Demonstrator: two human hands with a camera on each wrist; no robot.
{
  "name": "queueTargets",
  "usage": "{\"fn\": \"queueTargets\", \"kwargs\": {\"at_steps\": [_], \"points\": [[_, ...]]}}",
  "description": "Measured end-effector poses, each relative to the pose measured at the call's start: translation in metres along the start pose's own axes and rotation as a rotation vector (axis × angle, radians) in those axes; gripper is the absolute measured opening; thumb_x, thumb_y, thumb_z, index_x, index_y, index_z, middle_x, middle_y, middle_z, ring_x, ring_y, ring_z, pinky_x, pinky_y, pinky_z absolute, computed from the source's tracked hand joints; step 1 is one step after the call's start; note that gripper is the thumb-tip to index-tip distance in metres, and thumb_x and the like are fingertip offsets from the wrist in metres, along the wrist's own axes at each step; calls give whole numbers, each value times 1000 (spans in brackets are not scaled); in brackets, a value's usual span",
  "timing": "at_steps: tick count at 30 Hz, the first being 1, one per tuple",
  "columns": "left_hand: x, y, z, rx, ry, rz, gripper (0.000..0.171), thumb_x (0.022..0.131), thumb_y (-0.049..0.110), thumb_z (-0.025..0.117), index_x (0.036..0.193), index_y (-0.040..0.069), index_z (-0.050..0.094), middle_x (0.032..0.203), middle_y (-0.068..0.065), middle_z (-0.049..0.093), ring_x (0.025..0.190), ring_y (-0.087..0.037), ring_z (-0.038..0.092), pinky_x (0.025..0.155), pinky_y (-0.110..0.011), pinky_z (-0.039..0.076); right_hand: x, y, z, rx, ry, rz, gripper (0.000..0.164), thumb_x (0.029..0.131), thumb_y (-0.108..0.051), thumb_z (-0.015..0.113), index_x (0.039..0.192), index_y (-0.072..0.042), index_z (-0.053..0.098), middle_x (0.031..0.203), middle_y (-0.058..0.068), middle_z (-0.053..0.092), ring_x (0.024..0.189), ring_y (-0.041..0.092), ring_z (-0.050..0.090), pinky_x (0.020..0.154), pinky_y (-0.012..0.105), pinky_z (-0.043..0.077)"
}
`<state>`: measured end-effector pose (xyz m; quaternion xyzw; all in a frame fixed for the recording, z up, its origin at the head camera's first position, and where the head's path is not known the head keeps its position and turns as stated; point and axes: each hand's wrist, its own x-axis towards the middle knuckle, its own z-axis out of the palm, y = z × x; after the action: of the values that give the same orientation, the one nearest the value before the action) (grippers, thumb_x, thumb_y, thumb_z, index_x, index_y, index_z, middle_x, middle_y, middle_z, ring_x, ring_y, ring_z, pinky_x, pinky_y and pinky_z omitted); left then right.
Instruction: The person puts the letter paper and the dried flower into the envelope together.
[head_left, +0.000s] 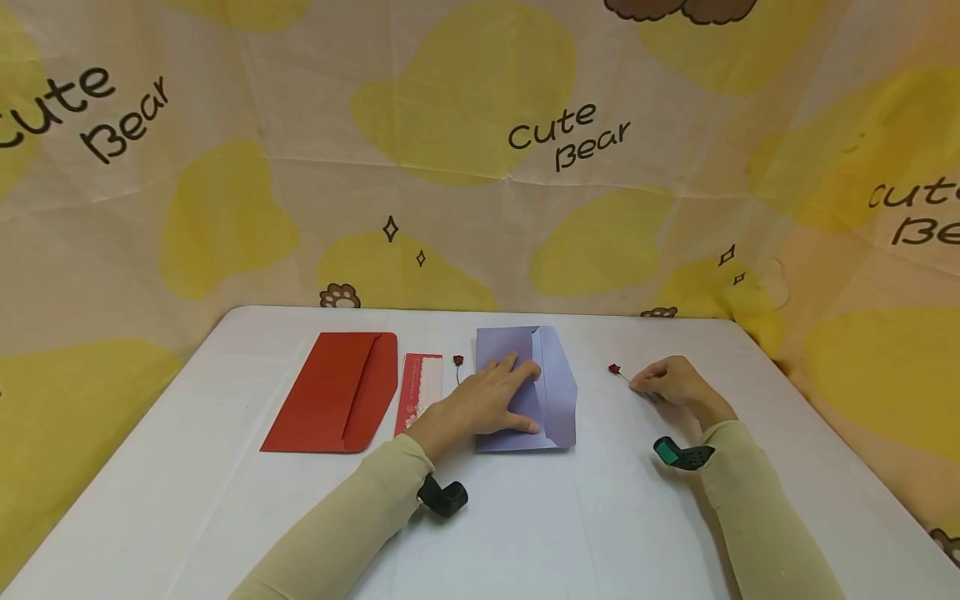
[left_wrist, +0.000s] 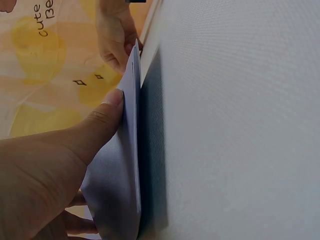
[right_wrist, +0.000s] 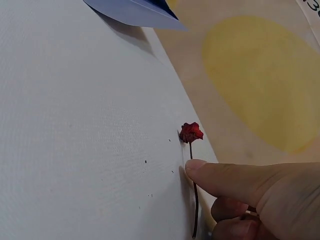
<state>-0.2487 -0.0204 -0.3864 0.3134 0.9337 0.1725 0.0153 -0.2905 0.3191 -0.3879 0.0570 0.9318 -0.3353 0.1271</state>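
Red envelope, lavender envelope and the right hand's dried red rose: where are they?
Red envelope [head_left: 326,398]: head view, on its body.
Lavender envelope [head_left: 560,392]: head view, on its open flap.
Dried red rose [right_wrist: 191,133]: right wrist view, on its bloom.

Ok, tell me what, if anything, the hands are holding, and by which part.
The right hand pinches a small red flower by its thin stem; the left hand rests, fingers spread, on the lavender envelope.

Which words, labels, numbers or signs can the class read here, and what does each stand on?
"Cute Bear": three times on the backdrop in the head view, the outer two cut by the picture's edges.
"Cute Be": same backdrop, cut off, left wrist view.
Backdrop lettering, right wrist view: cut off, unclear.
Red-and-white card: print too small to read.
Lilac envelope: no text visible.
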Motion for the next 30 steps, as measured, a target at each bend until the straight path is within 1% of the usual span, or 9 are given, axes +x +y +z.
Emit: {"fn": "queueTargets", "kwargs": {"at_steps": [5,12,19,26,28,30], "points": [[1,-1,0,8,1,-1,73,81,56,79,137,26,43,147,-15,47,129,-40,53,104,-49,50,-1,0,-2,10,-7,4,25,97,-21,69,112,-1,73,103,11,68,93,23,54,77,27,46],[1,-2,1,15,6,4,73,81,56,79,137,26,43,145,-14,49,126,-38,54,104,-48,51,-1,1,-6,49,-29,-1,25,98,-19,66,113,-1,72,98,6,65,92,22,52,76,26,45],[1,0,0,7,-3,-4,73,81,56,79,138,26,43,150,-16,46,131,-40,52,107,-49,49,-2,1,-7,88,-50,-7,26,99,-19,64,116,-1,71,95,1,64,89,20,52,75,26,45],[1,-1,1,5,1,-4,74,81,56,79,138,26,43,151,-18,46,132,-42,52,108,-50,48,-3,-3,-6,98,-55,-20,30,100,-25,63,120,-4,71,105,3,68,95,21,52,79,27,45],[1,-1,1,7,1,-4,74,81,56,79,138,26,43,152,-18,45,133,-42,51,108,-50,48,-2,-5,-6,104,-48,-17,31,100,-27,63,120,-4,70,104,2,67,96,21,51,80,28,44],[1,-1,1,7,2,-3,74,81,56,79,138,26,43,152,-18,45,134,-42,51,108,-51,48,-2,-7,-5,114,-43,-21,32,101,-28,62,121,-4,70,99,1,65,94,21,50,79,29,43]]}}
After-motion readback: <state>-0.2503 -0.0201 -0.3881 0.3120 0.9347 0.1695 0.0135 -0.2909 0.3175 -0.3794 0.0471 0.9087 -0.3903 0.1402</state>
